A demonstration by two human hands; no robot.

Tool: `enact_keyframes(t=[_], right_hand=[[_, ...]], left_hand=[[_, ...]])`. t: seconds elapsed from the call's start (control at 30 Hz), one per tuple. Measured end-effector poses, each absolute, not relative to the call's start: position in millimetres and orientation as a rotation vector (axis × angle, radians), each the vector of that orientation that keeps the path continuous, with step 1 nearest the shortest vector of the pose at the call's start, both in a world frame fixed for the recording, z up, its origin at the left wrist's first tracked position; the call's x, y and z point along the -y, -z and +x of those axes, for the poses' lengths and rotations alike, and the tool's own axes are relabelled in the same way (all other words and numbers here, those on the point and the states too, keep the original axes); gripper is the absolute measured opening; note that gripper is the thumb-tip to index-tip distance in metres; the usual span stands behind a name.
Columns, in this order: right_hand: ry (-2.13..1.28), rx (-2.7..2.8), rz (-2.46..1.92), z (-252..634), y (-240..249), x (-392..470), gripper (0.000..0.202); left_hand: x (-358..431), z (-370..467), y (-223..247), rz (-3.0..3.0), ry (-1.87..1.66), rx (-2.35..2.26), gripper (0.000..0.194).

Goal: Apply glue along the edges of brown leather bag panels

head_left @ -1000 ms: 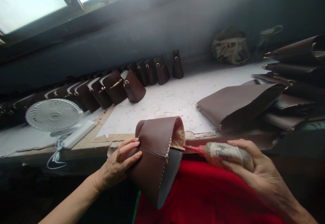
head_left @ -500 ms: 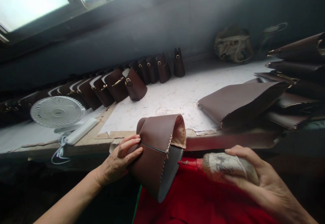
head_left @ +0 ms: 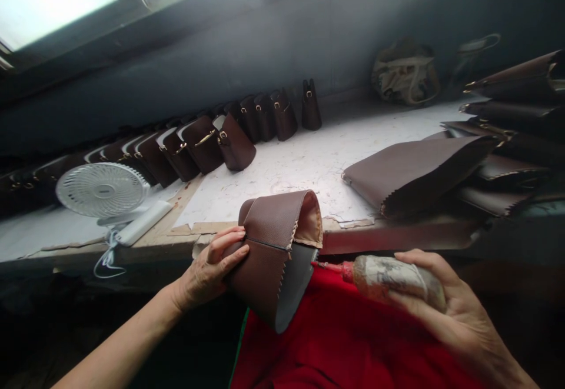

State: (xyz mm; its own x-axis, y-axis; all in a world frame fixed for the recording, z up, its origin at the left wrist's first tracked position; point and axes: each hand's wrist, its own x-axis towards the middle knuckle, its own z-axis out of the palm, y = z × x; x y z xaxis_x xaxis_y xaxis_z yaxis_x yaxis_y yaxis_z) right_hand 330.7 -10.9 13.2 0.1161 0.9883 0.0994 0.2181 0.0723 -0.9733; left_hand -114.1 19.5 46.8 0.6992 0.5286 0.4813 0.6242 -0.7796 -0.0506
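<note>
My left hand point(head_left: 216, 265) grips a brown leather bag piece point(head_left: 269, 218), tilted with its open end toward the right. That end has zigzag-cut edges, a grey inner face and a patch of tan lining. Its fingers lie across the near side, and the thumb is hidden. In my right hand point(head_left: 454, 306) is a squeeze bottle point(head_left: 392, 280) with a worn, smeared white body and a red nozzle. The nozzle tip is at the grey inner edge of the bag piece; whether it touches I cannot tell.
A white fan point(head_left: 103, 192) with a cable stands at the left on the paper-covered table point(head_left: 282, 171). Several finished-looking brown bags point(head_left: 236, 145) line the back left. Brown leather pieces point(head_left: 419, 165) are stacked at the right. Red cloth point(head_left: 318, 330) covers my lap.
The bottle's nozzle has shifted slightly up along the bag piece's open edge and sits closer to it. The bag piece appears slightly higher, while the whole view has shifted a little.
</note>
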Motion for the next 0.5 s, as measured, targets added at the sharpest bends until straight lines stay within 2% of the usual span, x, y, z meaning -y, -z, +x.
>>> enact_keyframes(t=[0.37,0.5], right_hand=[[-0.770,1.493,-1.232,338.2,7.4,16.3,0.037],[-0.826,1.542,-1.180,333.5,5.0,24.7,0.034]], left_hand=[[-19.8,-107.1,-51.4,-2.704,0.661,0.917,0.087],[-19.1,-108.7,-49.1,-2.727,0.661,0.891,0.089]])
